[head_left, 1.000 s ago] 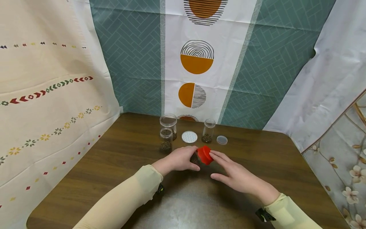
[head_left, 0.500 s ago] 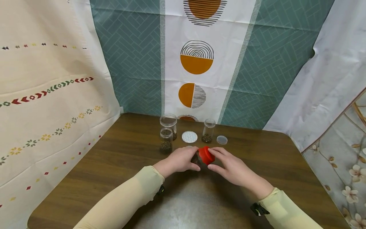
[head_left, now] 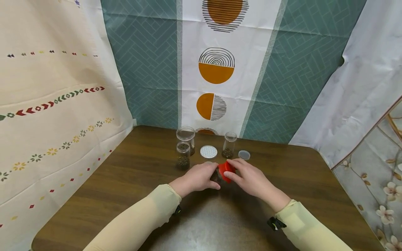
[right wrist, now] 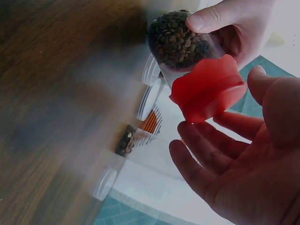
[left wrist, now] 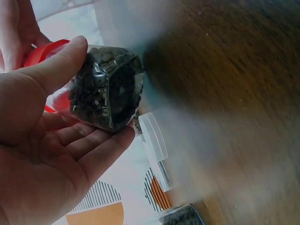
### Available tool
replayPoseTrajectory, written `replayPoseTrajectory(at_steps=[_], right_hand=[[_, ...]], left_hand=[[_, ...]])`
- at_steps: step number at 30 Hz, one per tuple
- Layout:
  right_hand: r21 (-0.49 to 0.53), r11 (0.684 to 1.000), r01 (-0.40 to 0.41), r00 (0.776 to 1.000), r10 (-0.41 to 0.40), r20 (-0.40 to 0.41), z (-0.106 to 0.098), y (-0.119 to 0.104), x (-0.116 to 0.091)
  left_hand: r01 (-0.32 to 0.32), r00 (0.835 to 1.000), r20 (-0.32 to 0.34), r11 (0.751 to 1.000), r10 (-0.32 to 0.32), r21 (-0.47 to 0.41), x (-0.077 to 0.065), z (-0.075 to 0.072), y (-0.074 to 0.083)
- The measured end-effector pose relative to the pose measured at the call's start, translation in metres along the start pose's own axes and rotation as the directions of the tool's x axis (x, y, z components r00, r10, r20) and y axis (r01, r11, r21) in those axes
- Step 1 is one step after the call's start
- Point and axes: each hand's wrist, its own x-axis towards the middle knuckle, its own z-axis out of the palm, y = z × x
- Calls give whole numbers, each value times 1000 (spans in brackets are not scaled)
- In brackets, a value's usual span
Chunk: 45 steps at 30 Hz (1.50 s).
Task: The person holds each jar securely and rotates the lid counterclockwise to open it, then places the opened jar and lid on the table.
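Note:
My left hand [head_left: 199, 176] grips a clear jar [left wrist: 105, 84] of dark brown pebble-like pieces, thumb on one side and fingers beneath in the left wrist view. The jar is tilted, its mouth toward the right. Over that mouth sits a red cap [right wrist: 208, 89] with a wavy, flared edge and a narrower round end. My right hand [head_left: 251, 177] holds the narrower end between thumb and fingers. In the right wrist view its fingertips [right wrist: 187, 127] touch the underside of the cap. Most of the jar is hidden behind my left hand in the head view.
Behind the hands stand a clear jar of dark pieces [head_left: 183, 160], a jar with a wide clear top [head_left: 185, 134] and another part-filled jar [head_left: 228, 151]. A patterned white disc [head_left: 208, 152] and a small translucent lid [head_left: 244, 155] lie on the wooden table [head_left: 282, 181].
My right hand has moved left and its thumb and fingers have come together on the red cap. My left hand keeps its grip on the jar with little movement.

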Motion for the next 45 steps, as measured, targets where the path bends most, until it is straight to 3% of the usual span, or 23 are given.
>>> replayPoseTrajectory(at_steps=[24, 45], right_hand=[[-51, 996, -69, 997, 70, 15, 0, -2, 6], [-13, 999, 36, 999, -36, 24, -3, 4, 3]], left_hand=[[-3, 999, 41, 1000, 2, 15, 5, -3, 1], [-22, 998, 52, 1000, 21, 13, 6, -5, 1]])
